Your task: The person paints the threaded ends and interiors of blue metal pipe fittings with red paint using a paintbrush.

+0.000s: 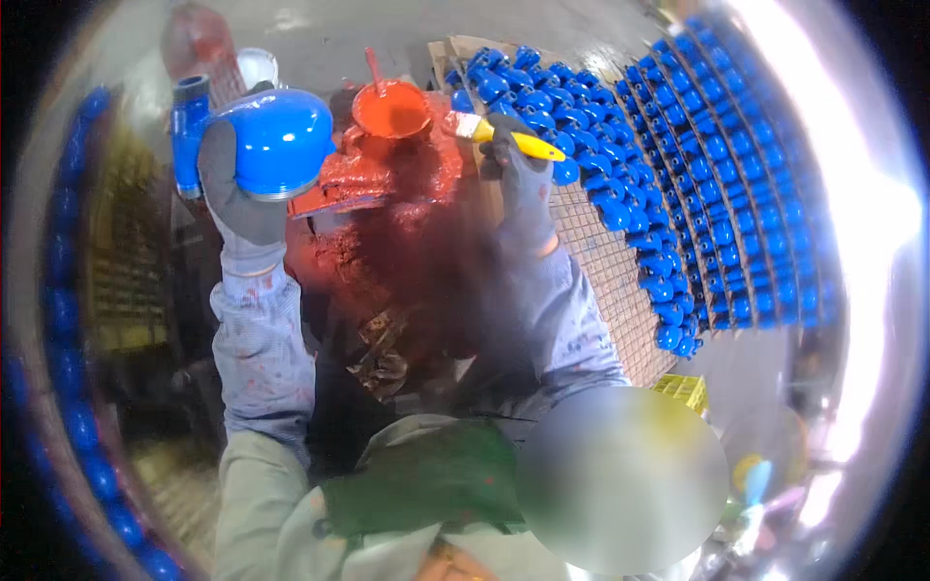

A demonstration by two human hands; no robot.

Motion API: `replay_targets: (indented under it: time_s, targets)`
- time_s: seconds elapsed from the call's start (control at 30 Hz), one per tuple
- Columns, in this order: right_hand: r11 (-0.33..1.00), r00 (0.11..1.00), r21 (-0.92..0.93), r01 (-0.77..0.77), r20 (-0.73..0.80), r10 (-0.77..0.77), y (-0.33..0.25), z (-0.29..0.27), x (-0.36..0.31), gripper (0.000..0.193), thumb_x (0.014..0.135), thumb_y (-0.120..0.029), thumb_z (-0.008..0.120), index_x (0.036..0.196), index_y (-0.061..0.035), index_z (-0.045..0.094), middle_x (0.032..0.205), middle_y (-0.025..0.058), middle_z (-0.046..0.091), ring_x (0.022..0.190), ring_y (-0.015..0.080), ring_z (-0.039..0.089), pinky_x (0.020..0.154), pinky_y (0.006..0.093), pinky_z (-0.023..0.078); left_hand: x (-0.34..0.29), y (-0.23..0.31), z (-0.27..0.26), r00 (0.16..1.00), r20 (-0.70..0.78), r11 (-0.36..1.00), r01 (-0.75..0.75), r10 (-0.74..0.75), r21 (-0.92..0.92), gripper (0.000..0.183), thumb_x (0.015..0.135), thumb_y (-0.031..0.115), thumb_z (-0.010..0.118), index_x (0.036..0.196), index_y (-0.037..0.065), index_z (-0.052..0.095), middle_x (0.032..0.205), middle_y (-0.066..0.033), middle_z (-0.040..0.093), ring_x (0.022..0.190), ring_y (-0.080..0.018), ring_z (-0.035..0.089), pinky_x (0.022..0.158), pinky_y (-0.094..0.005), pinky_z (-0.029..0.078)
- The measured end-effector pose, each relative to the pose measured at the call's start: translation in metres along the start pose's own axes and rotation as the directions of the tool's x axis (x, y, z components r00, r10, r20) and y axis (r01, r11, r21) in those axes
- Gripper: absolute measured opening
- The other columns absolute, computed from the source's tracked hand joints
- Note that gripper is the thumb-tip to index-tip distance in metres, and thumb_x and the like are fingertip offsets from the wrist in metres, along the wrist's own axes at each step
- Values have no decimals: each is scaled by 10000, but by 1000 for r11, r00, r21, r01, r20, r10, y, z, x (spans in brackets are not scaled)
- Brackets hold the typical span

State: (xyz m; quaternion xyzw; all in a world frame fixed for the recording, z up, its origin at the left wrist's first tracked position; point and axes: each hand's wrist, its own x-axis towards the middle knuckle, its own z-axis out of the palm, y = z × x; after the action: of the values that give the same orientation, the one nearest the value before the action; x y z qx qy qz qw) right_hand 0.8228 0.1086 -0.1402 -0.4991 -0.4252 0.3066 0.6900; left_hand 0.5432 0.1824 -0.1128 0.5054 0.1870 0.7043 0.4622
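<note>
My left hand [237, 198], in a dark grey glove, grips a glossy blue rounded metal part [283, 140] and holds it up at the upper left. A short blue pipe piece beside the dome seems to belong to it; the glove hides the joint. In my gloved right hand [518, 165] is a paintbrush [535, 144] with a yellow handle, its pale bristles reddened and pointing left. Between the hands stands a round pot of red paint [392, 108], a red stick [373, 66] rising from it. The brush tip is just right of the pot.
Thick red paint covers the work surface [363, 179] around the pot. Many blue parts [591, 126] lie on a wire-mesh rack [605, 261] at right, with stacked rows [736, 174] beyond. A white bucket [260, 66] stands behind the held part, a yellow crate [684, 389] lower right.
</note>
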Motion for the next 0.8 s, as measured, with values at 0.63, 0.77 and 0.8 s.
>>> replay_targets:
  time_s: [0.63,0.77,0.8]
  targets:
    - [933,996,-361,-6,79,37,93,6,89,178,861,-162,665,964,-18,674,749,-2,635,646,79,552,576,224,447,-13,-3,-39,955,-288,978,-7,69,210,320,958,213,458,1204,14,505,1185,-179,561,1071,-328,562,938,-535,472]
    - [965,993,-255,-66,78,89,82,-5,82,156,863,-161,663,941,-26,669,712,-9,610,567,58,514,503,207,400,-18,-12,-28,965,-258,982,-1,51,189,317,971,222,430,1185,4,517,1172,-172,572,1076,-316,561,963,-541,455]
    - [969,988,-204,-141,27,149,77,-6,78,153,861,-160,666,949,-35,666,708,-14,601,560,54,509,502,202,397,-20,-14,-27,964,-256,970,-4,68,244,309,973,214,431,1179,5,527,1154,-159,583,1062,-296,570,961,-512,460]
